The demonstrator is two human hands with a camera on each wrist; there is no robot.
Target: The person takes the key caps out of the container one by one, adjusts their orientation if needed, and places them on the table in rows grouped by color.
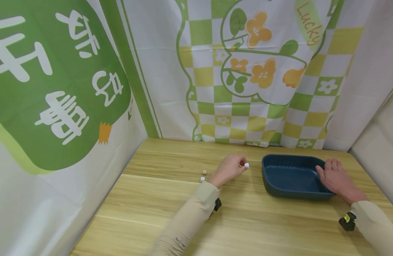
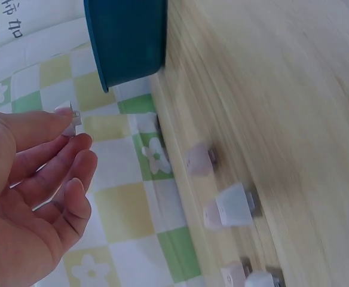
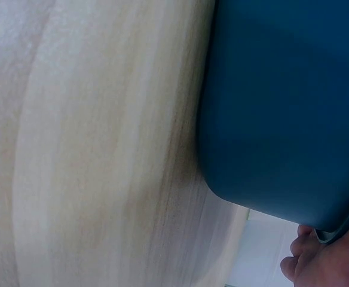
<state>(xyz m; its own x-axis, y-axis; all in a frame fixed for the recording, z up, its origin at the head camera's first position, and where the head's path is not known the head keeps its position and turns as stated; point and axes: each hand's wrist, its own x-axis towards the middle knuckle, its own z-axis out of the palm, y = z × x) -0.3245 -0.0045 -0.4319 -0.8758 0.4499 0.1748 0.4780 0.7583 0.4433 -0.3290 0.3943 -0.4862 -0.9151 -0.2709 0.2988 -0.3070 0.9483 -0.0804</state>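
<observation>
Wooden table [image 1: 247, 220] is carrying a dark blue tray [image 1: 290, 176]. Right hand [image 1: 335, 177] is resting on the tray's right rim, fingers curling over the edge. Left hand [image 1: 230, 169] is pinching a small white adapter [image 1: 246, 165] between thumb and fingertips just left of the tray, other fingers loose. More small adapters [image 2: 231, 206] are lying on the table near the left wrist
</observation>
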